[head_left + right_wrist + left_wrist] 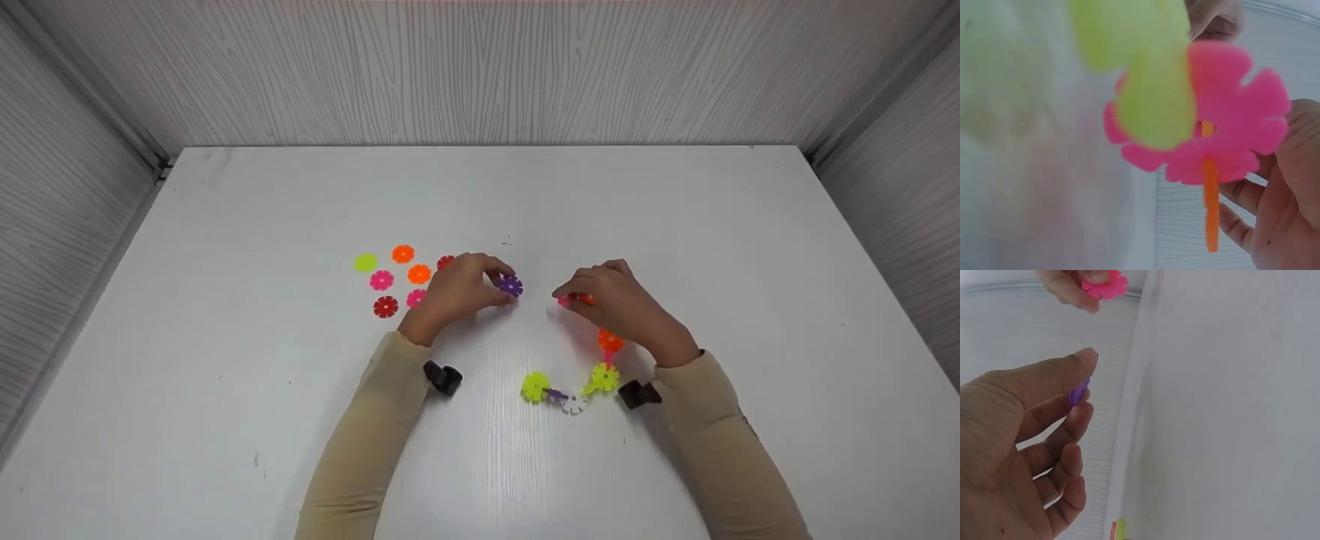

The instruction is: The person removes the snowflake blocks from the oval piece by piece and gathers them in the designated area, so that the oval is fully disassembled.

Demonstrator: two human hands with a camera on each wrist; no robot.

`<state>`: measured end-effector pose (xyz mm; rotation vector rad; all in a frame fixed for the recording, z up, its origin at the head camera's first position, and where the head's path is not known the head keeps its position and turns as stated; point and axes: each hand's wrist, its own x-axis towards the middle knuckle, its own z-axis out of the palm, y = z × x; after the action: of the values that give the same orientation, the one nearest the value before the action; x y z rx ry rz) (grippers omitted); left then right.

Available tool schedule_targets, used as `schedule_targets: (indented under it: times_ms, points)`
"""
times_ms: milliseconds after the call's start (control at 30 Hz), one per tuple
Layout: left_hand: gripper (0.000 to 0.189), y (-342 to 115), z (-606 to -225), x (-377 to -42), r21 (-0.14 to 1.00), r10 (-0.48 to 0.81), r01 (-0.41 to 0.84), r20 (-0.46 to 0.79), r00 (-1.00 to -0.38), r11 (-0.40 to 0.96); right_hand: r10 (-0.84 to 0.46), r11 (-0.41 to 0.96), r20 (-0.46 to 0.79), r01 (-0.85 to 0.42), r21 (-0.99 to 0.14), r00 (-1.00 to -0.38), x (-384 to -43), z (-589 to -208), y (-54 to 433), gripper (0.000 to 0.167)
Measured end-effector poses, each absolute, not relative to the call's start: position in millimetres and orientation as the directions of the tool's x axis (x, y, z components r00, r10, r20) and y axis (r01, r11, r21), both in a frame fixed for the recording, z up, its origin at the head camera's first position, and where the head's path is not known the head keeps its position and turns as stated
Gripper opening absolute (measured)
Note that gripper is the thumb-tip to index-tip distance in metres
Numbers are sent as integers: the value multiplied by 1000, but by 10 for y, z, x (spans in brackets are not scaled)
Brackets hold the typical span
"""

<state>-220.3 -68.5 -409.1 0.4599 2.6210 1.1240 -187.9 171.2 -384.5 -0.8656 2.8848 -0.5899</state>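
Note:
Between thumb and fingers, my left hand [466, 285] pinches a purple notched disc [511, 286]; the left wrist view shows this purple disc [1079, 391] nearly edge-on. Across from it, my right hand [616, 300] pinches a pink notched disc [563, 301] at the end of a linked chain. An orange disc [611, 340] hangs below that hand, followed by yellow-green, white and purple discs, ending in a yellow-green disc [535, 387]. Close up in the right wrist view are a pink disc [1235, 107] and an orange one [1211, 214] slotted together. The two hands are apart.
Loose discs lie left of my left hand: a yellow-green one [366, 262], an orange one [403, 253], a dark red one [385, 307] and several more, some partly behind the hand. All this is on a white table [225, 225] with grey wood-grain panels [480, 75] around it.

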Motion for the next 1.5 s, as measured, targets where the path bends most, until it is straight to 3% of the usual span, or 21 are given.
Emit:
schedule_targets:
  times_ms: [267,767,1233,1500]
  points:
    - [34,-875,-4104,-2264,687,338,172,-113,-935,706,-543,752,20,-497,-434,-840,-1890,-3846,1727,17]
    - [39,-1025,-4131,-2321,505,257,159,-129,-958,848,-528,773,-14,-474,-423,-849,-1888,-3857,1729,16]
    - [42,-970,-4129,-2275,504,285,172,-156,-946,847,-523,783,-24,-470,-408,-852,-1872,-3875,1719,16]
    - [42,-861,-4030,-2220,549,380,288,-58,-923,785,-515,787,15,-480,-389,-857,-1877,-3878,1718,13]
